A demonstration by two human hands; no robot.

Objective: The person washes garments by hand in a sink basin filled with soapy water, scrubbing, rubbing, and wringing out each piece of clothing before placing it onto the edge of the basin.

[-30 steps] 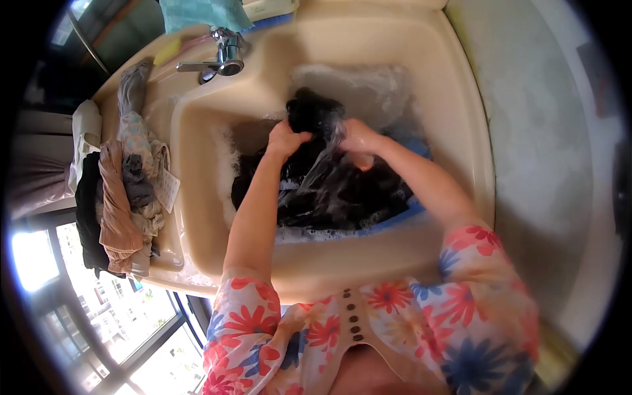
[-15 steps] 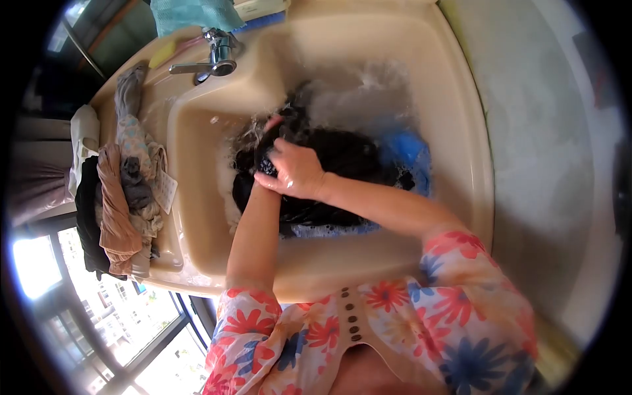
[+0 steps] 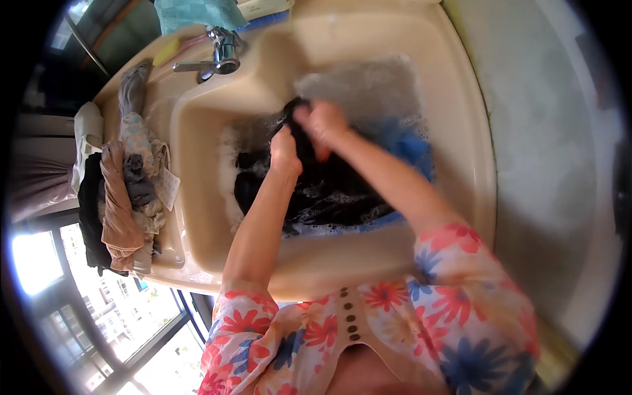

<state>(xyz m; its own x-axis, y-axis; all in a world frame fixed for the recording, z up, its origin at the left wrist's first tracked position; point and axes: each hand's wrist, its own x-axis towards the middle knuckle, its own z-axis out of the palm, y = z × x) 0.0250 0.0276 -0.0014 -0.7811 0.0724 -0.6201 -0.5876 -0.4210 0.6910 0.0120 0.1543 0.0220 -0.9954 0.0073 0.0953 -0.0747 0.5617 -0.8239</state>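
Wet black cloth (image 3: 322, 194) lies bunched in soapy water in the beige sink (image 3: 349, 260). A raised part of it is gripped between my hands. My left hand (image 3: 286, 150) is closed round the fabric from below. Beside it to the right, my right hand (image 3: 322, 125) holds the same piece near its top; motion blurs its fingers. Blue cloth (image 3: 409, 155) sits in the water to the right of the black garment, partly hidden by my right forearm.
A chrome tap (image 3: 225, 56) stands at the sink's upper left. Twisted wet clothes (image 3: 122, 204) are piled on the left ledge. A teal cloth (image 3: 194, 13) hangs behind the tap. Cloudy water (image 3: 368, 82) fills the basin's far side.
Both hands have moved up and apart from their overlapped position, lifting a portion of the black cloth. My right hand has shifted right and away from me. The water splashes less.
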